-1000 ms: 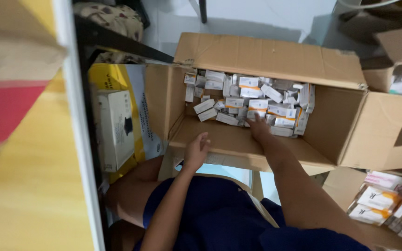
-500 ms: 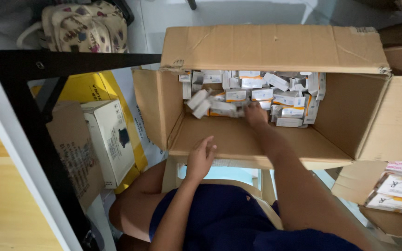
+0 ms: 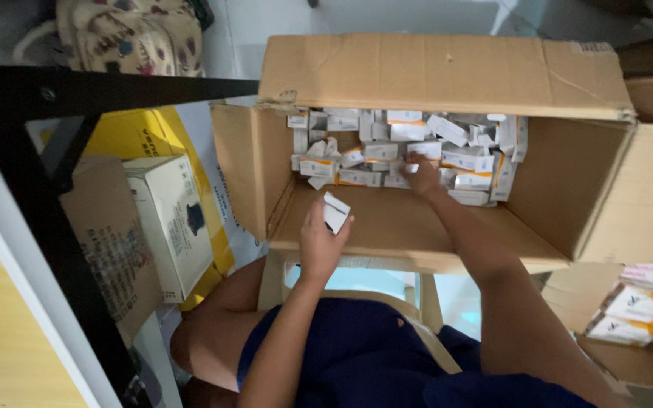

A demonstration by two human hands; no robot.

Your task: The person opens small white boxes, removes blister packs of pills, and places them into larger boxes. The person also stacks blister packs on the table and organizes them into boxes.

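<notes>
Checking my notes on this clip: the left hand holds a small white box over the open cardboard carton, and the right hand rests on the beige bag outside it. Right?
Not quite. The head view shows the right hand inside the cardboard carton, on the pile of small boxes, not on the bag. The left hand does hold a small white box.

Open cardboard carton (image 3: 417, 227) ahead of the seated person, flaps spread. Small boxes (image 3: 410, 151) heaped along its far wall. Right hand (image 3: 423, 175) among the heap; left hand (image 3: 319, 242) over the near flap, a small box (image 3: 335, 212) in its fingers. Patterned bag (image 3: 126, 34) far left; more packs (image 3: 640, 306) right.
</notes>
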